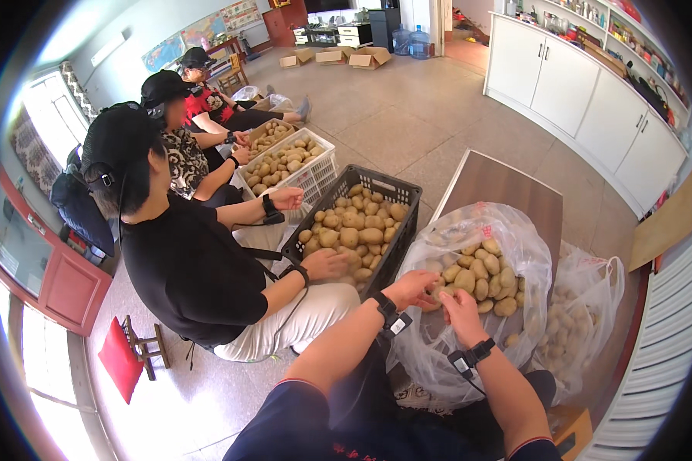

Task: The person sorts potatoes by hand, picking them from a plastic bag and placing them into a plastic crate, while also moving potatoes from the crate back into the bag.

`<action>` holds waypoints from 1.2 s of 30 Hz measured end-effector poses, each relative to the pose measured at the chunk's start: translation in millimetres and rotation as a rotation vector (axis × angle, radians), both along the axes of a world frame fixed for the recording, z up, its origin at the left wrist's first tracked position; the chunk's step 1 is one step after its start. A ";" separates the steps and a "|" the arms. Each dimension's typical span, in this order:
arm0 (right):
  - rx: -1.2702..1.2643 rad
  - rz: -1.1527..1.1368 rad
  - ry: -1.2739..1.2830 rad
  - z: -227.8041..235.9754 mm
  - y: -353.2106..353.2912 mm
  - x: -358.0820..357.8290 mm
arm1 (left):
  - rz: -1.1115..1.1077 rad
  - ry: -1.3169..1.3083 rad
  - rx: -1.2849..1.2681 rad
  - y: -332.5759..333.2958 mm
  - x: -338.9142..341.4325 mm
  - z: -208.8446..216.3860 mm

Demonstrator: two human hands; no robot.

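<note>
Two hands meet over one potato (441,293), and what a tight spot it is! The left hand (410,290) seems to have its fingers bent about it; the right hand (461,315) comes right up to its near side, fingertips drawn together, though whether they pinch or merely touch, I cannot tell. Long axis? Too covered to call. Just beyond and to the right sits the heap of potatoes (484,275) in an open clear bag (527,238), so the right hand looks the better placed for that side, the one relation I'd judge everything turns on. Over on the left hand's side, farther off, stands the black crate (388,183), well filled, a co-worker's hand (324,263) low over its near end. Behind the clear bag stretches a brown tabletop (507,184); right of it slumps a second bag (592,307), potatoes showing through.
</note>
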State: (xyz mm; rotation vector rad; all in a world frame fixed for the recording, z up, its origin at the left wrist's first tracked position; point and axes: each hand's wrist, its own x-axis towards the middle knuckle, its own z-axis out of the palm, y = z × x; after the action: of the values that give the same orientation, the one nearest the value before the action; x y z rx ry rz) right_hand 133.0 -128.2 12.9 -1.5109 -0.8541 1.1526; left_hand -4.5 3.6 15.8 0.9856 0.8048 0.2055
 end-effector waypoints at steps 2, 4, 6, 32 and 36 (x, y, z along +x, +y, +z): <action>0.014 -0.025 0.019 3.8 5.2 -5.4 | -0.081 -0.086 -0.123 -6.1 4.2 5.0; 0.037 -0.030 0.041 6.4 10.3 -11.3 | -0.087 -0.168 -0.133 3.0 -1.8 -7.5; 0.066 -0.073 0.025 2.6 12.0 -9.6 | -0.105 -0.253 -0.151 7.9 -2.6 -16.0; -0.130 0.068 -1.248 -49.3 -30.2 31.4 | 0.964 -0.363 -0.127 97.1 -71.4 -91.0; -0.190 0.061 -1.242 -51.1 -32.2 38.4 | 1.012 -0.374 -0.171 99.1 -59.4 -110.8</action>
State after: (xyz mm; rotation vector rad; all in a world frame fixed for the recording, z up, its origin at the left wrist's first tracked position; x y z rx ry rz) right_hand 171.4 -160.4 -38.2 -2.3732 -1.6090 0.1979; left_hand -63.8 102.7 -95.0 0.2849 0.8924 1.1350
